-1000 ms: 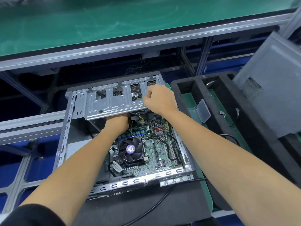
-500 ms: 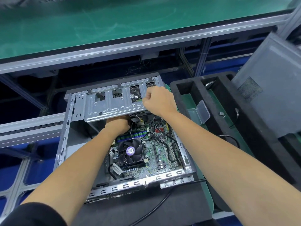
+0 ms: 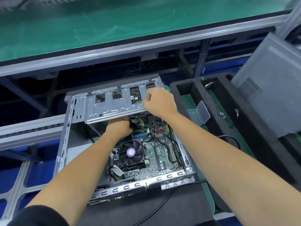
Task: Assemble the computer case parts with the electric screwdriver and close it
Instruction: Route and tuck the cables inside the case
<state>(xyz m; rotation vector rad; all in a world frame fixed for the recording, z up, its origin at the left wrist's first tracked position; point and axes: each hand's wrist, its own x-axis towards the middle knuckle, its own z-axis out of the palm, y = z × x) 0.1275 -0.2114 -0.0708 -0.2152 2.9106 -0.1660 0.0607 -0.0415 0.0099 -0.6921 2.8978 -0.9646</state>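
Observation:
An open computer case [image 3: 62,144] lies flat in front of me, with its motherboard and a black CPU fan [image 3: 131,153] showing. A grey metal drive cage [image 3: 110,105] spans the case's far end. My left hand [image 3: 119,127] reaches under the cage's near edge, its fingers hidden beneath the metal. My right hand [image 3: 158,101] is closed in a fist on the cage's right end, the fingers curled over its edge. The grey side panel [image 3: 270,88] leans upright at the right. No electric screwdriver is in view.
A black foam tray [image 3: 216,128] with green compartments stands to the right of the case and holds a small clear plastic box [image 3: 199,114]. A black cable [image 3: 156,209] runs below the case. A green-topped shelf with an aluminium rail [image 3: 130,44] hangs over the far side.
Both hands stay on the drive cage. The right fist has shifted slightly on the cage's right end; the view has drifted a little.

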